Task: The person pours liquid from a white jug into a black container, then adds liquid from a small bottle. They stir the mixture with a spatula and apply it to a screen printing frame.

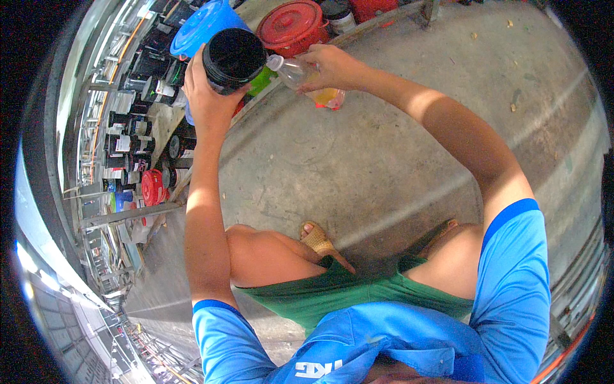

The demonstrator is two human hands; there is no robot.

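Observation:
My left hand (208,96) is wrapped round a black round tub (235,57), whose open mouth is turned toward me; its dark inside shows no contents I can make out. Just to its right, my right hand (329,67) grips a clear plastic bottle (293,72). The bottle is tilted, with its white neck end (275,62) close to the tub's rim and its base lower to the right. Some yellowish liquid and a reddish base show at the bottle's lower end. Whether the neck touches the rim I cannot tell.
Beyond the tub stand a blue lidded bucket (203,27), a red lidded bucket (291,27) and a black-lidded jar (338,14). Shelves on the left hold several black tubs (131,125) and a red container (153,187). Grey concrete floor (384,153) lies below my arms, with my sandalled feet on it.

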